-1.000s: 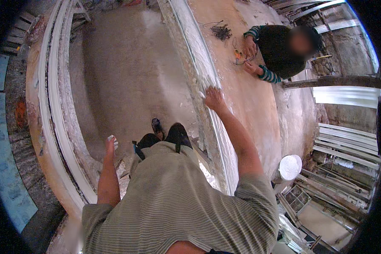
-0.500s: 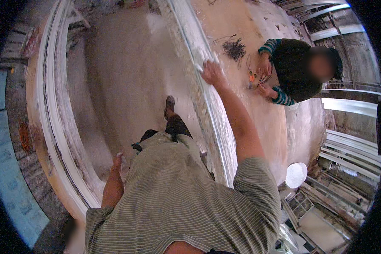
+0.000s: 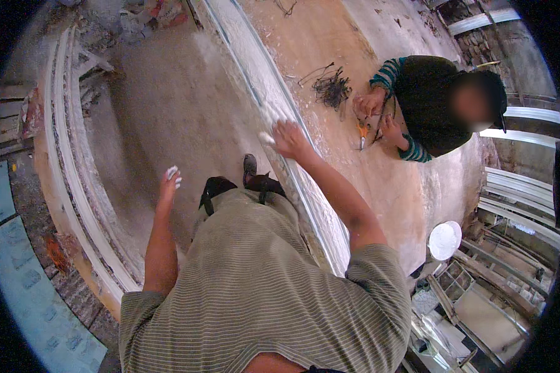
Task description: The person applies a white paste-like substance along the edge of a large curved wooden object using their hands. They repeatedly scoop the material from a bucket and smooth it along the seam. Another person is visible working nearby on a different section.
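Note:
My right hand lies on a long white plaster-like moulding running along the near edge of the workbench. Its fingers are stretched out, and white, wet-looking material coats the fingertips. My left hand hangs in the air over the floor, away from both benches. Its fingers are loosely bent and apart, with white coating on them, and I make out nothing held. Past the moulding, a co-worker's hands handle dark wires near orange-handled scissors.
A tangle of dark wire lies on the tan bench top. The co-worker sits beyond. White strips line a bench on my left. A white bucket stands at the right, near stacked boards and frames. Light blue panels are far left.
My right hand has drawn back along the moulding toward me. My left hand has risen forward, its whitened fingers showing more clearly. The view has shifted slightly.

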`<state>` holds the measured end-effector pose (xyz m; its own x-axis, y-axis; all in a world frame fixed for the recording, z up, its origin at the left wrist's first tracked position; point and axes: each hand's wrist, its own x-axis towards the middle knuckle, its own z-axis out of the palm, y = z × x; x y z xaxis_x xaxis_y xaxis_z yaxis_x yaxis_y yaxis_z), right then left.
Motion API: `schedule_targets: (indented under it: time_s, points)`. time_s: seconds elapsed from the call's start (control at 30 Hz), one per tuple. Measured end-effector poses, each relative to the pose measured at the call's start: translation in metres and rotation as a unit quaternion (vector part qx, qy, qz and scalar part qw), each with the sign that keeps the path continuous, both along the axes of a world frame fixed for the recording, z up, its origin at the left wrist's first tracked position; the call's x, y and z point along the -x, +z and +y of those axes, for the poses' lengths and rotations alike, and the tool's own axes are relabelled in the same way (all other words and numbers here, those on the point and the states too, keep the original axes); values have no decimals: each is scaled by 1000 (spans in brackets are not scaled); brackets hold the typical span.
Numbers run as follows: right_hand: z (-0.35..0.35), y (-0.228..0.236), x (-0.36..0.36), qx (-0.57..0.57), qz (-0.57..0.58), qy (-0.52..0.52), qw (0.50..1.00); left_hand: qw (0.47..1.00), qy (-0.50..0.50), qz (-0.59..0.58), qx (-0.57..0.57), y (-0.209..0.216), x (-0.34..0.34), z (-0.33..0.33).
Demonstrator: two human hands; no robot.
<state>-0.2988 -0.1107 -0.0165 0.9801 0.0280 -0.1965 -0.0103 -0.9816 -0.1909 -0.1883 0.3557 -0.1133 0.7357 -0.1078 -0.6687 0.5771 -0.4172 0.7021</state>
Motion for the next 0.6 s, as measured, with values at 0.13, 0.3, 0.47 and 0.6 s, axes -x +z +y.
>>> schedule_targets:
  time_s: [0.13, 0.3, 0.47, 0.6]
  points:
    - [-5, -6, -22, 8, -144, -19, 989, 995, -76, -50, -30, 29, -21, -34]
    - [4, 10, 81, -90, 106, -127, 982, 1000, -12, 13, 15, -19, 7, 19]
    - [26, 23, 142, -15, 178, -139, 974, 990, 101, 99, -4, -60, 71, 102]
    - [-3, -53, 66, 22, -119, -5, 993, 987, 75, 143, 19, -24, 84, 62]
